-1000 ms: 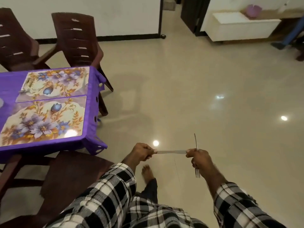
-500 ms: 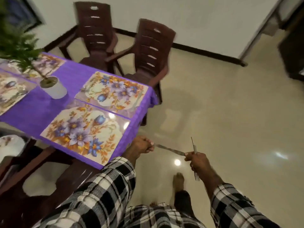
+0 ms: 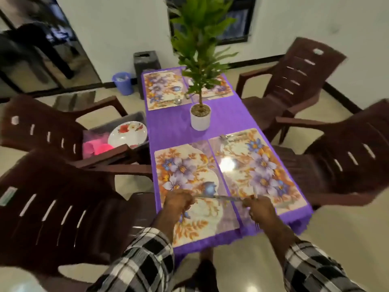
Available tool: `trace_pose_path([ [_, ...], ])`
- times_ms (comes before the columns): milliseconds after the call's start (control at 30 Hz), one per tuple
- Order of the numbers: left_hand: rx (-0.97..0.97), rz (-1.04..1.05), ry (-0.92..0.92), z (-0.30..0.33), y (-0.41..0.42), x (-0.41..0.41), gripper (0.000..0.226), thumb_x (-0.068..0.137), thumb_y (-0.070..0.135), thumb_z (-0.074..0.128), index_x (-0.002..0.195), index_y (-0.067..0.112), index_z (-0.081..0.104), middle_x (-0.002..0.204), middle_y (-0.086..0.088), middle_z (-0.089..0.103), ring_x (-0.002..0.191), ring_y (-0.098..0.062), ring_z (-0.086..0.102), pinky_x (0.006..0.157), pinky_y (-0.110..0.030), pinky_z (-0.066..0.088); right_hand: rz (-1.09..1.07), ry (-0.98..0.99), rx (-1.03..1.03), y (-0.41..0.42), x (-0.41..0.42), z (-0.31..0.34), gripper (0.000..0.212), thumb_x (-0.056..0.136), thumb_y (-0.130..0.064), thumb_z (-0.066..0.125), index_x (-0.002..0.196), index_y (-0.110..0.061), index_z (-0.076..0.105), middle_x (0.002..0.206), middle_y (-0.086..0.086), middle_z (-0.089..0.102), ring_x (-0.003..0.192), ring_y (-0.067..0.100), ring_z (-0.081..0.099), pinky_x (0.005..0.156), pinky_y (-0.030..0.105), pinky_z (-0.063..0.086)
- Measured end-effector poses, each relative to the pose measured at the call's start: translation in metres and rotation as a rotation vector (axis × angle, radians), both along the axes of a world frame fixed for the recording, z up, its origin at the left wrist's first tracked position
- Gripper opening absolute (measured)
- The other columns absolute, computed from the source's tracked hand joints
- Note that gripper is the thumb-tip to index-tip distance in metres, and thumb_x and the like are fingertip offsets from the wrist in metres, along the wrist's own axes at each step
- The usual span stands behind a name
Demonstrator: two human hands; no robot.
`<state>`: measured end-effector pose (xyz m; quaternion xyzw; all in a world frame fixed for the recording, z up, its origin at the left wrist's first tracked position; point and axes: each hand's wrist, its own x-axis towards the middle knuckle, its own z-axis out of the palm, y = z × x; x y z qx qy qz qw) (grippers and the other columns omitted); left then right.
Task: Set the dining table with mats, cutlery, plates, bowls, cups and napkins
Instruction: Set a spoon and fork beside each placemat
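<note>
Both hands, left hand and right hand, pinch one table knife over the near floral placemat; the fork gripped alongside could slip.

The table wears a solid purple cloth, and the four mats, such as the one at its near left corner, are cream with purple and blue flowers and orange-gold leaves. A white pot near the middle holds a green plant, and the chairs along both long edges are dark brown. On the left chair a white plate carries red flowers beside bright pink items, and the sleeves are black-and-white check.
</note>
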<state>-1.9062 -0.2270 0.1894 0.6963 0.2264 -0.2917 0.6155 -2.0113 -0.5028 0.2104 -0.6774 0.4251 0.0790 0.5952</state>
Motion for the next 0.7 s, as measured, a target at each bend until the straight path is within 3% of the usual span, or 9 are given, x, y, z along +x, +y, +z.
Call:
trace_pose_path([
  [100,0.018,0.142,0.025,-0.015,0.014,0.057,0.034,0.091,-0.011,0.07,0.062,0.006,0.073,0.053,-0.011,0.066,0.044,-0.021,0.056,0.04,-0.019,0.043,0.044,-0.035,-0.02,0.015,0.087,0.0,0.008,0.076,-0.005,0.078,0.069,-0.005,0.075,0.053,0.006,0.059,0.038,0.014,0.048,0.037,0.019,0.034],
  [167,0.03,0.198,0.025,-0.02,0.023,0.088,0.025,0.094,-0.006,0.069,0.071,0.004,0.071,0.058,-0.011,0.067,0.047,-0.019,0.059,0.044,-0.022,0.047,0.081,-0.072,-0.02,0.025,0.138,-0.002,0.019,0.064,-0.017,0.078,0.073,0.0,0.075,0.051,0.003,0.058,0.043,0.017,0.049,0.041,0.023,0.036],
  [267,-0.048,0.321,0.031,-0.025,0.036,0.129,0.004,0.097,0.003,0.068,0.097,0.001,0.072,0.08,-0.014,0.073,0.065,-0.023,0.07,0.062,-0.031,0.062,0.121,-0.047,-0.035,0.041,0.209,-0.013,0.012,0.08,-0.005,0.075,0.078,0.007,0.074,0.05,0.004,0.061,0.04,0.017,0.056,0.039,0.021,0.042],
  [300,-0.058,0.329,0.026,-0.025,0.039,0.141,0.009,0.095,0.005,0.07,0.104,0.004,0.072,0.086,-0.012,0.075,0.071,-0.024,0.073,0.071,-0.036,0.065,0.121,-0.04,-0.022,0.047,0.229,-0.016,0.011,0.082,-0.004,0.072,0.074,0.003,0.074,0.051,0.006,0.064,0.042,0.02,0.059,0.041,0.022,0.045],
  [333,-0.049,0.334,0.024,-0.025,0.04,0.155,0.012,0.093,0.005,0.072,0.104,0.008,0.072,0.088,-0.009,0.076,0.073,-0.024,0.073,0.073,-0.037,0.064,0.119,-0.021,-0.029,0.051,0.252,-0.023,0.013,0.08,-0.009,0.073,0.07,-0.001,0.075,0.054,0.01,0.067,0.044,0.024,0.06,0.045,0.026,0.049],
  [400,0.009,0.404,0.023,-0.029,0.039,0.183,0.008,0.09,0.002,0.073,0.097,0.007,0.074,0.083,-0.011,0.077,0.061,-0.021,0.068,0.058,-0.029,0.059,0.134,0.001,-0.058,0.055,0.289,-0.041,0.018,0.066,-0.022,0.072,0.069,-0.005,0.077,0.059,0.015,0.07,0.048,0.027,0.06,0.052,0.035,0.05],
  [500,0.087,0.54,0.022,-0.034,0.031,0.208,0.004,0.088,0.0,0.071,0.086,-0.002,0.074,0.071,-0.017,0.072,0.041,-0.019,0.057,0.04,-0.022,0.046,0.157,0.06,-0.069,0.059,0.319,-0.053,0.027,0.057,-0.026,0.074,0.073,-0.005,0.077,0.053,0.008,0.065,0.047,0.025,0.058,0.051,0.032,0.045],
  [633,0.134,0.593,0.048,-0.041,0.033,0.224,0.007,0.085,0.005,0.077,0.088,-0.001,0.078,0.071,-0.014,0.078,0.053,-0.023,0.071,0.051,-0.028,0.056,0.17,0.095,-0.125,0.066,0.339,-0.052,0.018,0.056,-0.019,0.076,0.069,-0.007,0.077,0.057,0.005,0.069,0.054,0.026,0.064,0.053,0.031,0.049],
  [700,0.147,0.583,0.057,-0.045,0.034,0.227,0.004,0.084,0.006,0.079,0.085,0.002,0.078,0.071,-0.012,0.078,0.058,-0.025,0.075,0.057,-0.031,0.059,0.173,0.119,-0.138,0.063,0.343,-0.062,0.024,0.051,-0.023,0.074,0.069,-0.008,0.078,0.059,0.005,0.07,0.056,0.027,0.065,0.054,0.033,0.051],
])
